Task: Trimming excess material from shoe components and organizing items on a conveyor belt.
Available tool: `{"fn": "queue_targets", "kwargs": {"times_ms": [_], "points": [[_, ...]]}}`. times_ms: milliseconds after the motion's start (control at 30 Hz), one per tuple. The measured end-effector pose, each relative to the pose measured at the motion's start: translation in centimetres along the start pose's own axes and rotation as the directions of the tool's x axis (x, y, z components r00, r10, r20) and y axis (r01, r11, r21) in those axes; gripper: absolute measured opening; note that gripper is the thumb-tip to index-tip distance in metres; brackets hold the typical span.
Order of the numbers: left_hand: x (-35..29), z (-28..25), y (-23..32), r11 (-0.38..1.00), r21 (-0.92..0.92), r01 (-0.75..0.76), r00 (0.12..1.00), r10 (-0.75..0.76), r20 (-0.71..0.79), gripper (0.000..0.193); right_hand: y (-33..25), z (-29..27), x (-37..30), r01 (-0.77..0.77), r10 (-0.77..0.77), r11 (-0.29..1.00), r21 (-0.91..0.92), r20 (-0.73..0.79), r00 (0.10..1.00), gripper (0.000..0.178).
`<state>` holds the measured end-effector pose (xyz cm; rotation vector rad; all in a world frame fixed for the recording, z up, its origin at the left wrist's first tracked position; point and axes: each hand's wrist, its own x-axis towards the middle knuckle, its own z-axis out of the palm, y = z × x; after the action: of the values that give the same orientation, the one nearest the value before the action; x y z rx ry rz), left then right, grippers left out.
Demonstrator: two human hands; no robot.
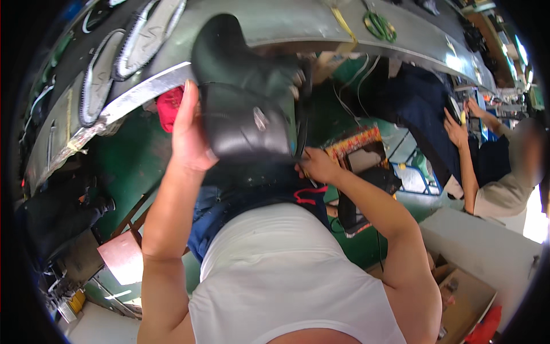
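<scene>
A black leather boot [246, 120] with a rounded end and a small silvery mark on its side is held up in front of my body. My left hand [192, 135] grips its left side, thumb pointing up and the other fingers mostly hidden behind it. At the boot's lower right edge is my right hand [318, 166], fingers curled closed. Something thin and dark seems to be in or beside those fingers, but I cannot make out what.
A metal bench [275, 28] curves across the far side, bearing grey shoe soles [103, 80], a green coil [379, 27] and a yellow strip [344, 26]. At right, a co-worker [498, 172] handles a dark shoe. A cardboard box [467, 298] stands lower right.
</scene>
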<state>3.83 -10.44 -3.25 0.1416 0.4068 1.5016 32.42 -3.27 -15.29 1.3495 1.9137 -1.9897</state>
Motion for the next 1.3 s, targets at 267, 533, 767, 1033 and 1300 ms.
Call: {"fn": "queue_targets", "kwargs": {"times_ms": [267,533,767,1033,1300], "points": [[2.9,2.9,1.4,0.990,-0.106,-0.091,0.994,0.083,-0.073,0.067,-4.5,1.3,-3.7,0.238,-0.242,0.390,-0.889,0.151,0.959,0.048],[4.6,4.4,2.1,0.993,-0.051,-0.108,0.976,0.096,-0.196,0.069,-13.3,-0.8,-1.6,0.608,-0.786,0.548,-0.575,-0.105,0.609,0.067],[5.6,2.8,0.4,0.930,0.361,-0.062,0.965,0.148,-0.215,0.062,-21.2,-1.3,2.9,0.750,-0.723,0.652,0.111,-0.205,0.660,0.051],[1.0,-0.7,4.6,0.574,0.805,0.150,0.988,-0.064,-0.139,0.058,-26.6,-9.5,8.9,0.636,-0.505,0.420,0.648,-0.415,0.757,0.041],[-6.1,-10.3,-1.6,0.712,0.438,0.549,0.760,-0.207,-0.616,0.046,-34.3,-16.6,25.4,0.527,-0.703,0.687,-0.500,-0.641,0.308,0.071]]}}
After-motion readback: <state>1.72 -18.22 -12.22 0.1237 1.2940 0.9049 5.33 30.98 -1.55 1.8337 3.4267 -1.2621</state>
